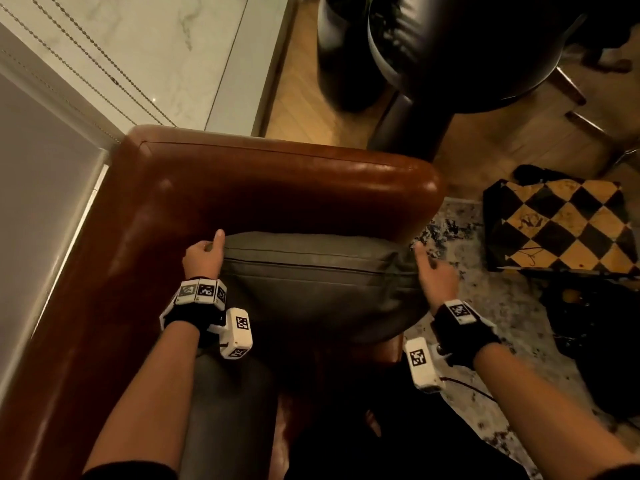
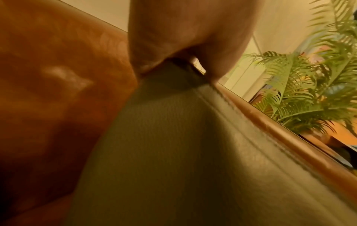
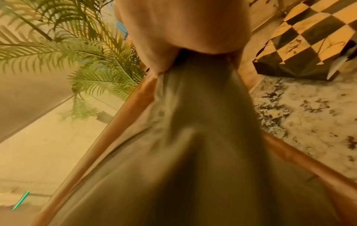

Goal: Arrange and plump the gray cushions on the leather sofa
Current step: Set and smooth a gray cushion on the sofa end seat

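Note:
A gray cushion stands on edge against the armrest of the brown leather sofa. My left hand grips its upper left corner, thumb pointing up along the edge. The right hand grips the upper right corner, where the fabric bunches. In the left wrist view the cushion runs up into my left hand, pinched between thumb and fingers. The right wrist view shows the cushion creased and drawn into my right hand. A second gray cushion lies under my left forearm.
A black-and-yellow checkered block sits on a speckled rug right of the sofa. A dark round seat stands behind the armrest on wooden floor. A marble ledge runs along the left. A palm plant grows beyond the sofa.

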